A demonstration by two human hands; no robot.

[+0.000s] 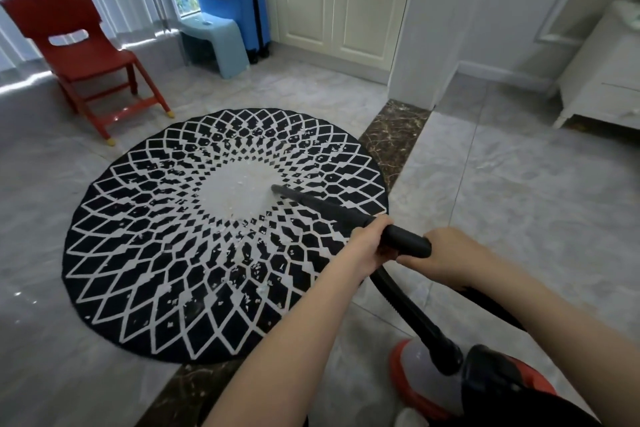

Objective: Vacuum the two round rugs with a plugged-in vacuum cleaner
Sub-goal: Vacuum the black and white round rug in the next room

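— Grey tiles, one rug (173,253) mid-frame; how far are we?
— Early: both hands, left (369,246) and right (450,253), grip the wand (322,206), tip at centre; crumbs remain, second rug unseen.

one head-worn wide-angle view looks forward and down from standing height, over both forearms, at the rug (221,236) on the floor (519,201).

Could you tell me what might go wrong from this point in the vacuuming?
The narrow nozzle sits at the rug's white centre, so the crumbs scattered across the black pattern could easily be missed. The hose loops tightly from both hands' grip down to the vacuum body; reaching further may tug or tip it.
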